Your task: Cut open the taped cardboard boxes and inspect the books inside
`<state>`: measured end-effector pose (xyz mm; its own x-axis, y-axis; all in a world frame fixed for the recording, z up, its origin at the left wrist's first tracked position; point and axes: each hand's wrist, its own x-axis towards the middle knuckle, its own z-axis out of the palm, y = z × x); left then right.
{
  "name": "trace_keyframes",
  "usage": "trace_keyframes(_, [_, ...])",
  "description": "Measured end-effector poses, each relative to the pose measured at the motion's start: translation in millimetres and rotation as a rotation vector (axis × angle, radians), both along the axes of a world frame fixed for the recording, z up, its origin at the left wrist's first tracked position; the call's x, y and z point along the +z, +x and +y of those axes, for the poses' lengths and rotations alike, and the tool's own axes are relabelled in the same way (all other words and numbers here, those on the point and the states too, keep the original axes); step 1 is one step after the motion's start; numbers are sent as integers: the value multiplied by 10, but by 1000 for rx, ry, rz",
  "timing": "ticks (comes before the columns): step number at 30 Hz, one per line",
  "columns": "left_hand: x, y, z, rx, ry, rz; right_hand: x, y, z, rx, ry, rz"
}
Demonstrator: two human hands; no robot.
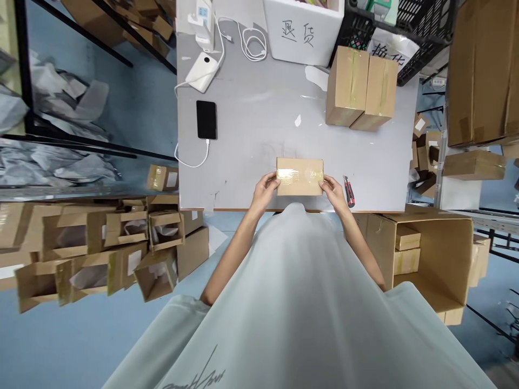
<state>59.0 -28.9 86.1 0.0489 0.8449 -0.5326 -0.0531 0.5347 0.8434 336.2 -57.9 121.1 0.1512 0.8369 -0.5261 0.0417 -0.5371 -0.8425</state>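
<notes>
A small brown cardboard box (300,176), with shiny clear tape along its top, is at the front edge of the grey table. My left hand (264,191) grips its left end, the fingers along the side and the thumb near the lower corner. At the opposite end, my right hand (334,193) holds the box in the same way. Just beyond my right hand lies a red and black box cutter (349,191). Whether the box rests on the tabletop or is slightly raised, I cannot tell.
Two taped cartons (360,89) stand at the table's back right, beside a white bin (304,32) and a black crate (430,24). A phone (206,120), a white power bank (201,72) and cables lie left. A large open carton (446,259) stands right; several open boxes (65,235) line the left floor.
</notes>
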Motion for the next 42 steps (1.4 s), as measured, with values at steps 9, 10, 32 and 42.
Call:
trace_keyframes(9, [0, -48, 65, 4, -27, 17, -31, -185, 105, -22, 51, -95])
trace_keyframes(10, [-3, -52, 80, 9, -31, 20, -26, -200, 114, -16, 54, -100])
trace_keyframes(32, [-57, 25, 104, 22, 40, -44, -69, 62, 137, 11, 170, -108])
trace_keyframes(42, [-544, 104, -417, -122, -99, 34, -542, 254, -527, 165, -20, -77])
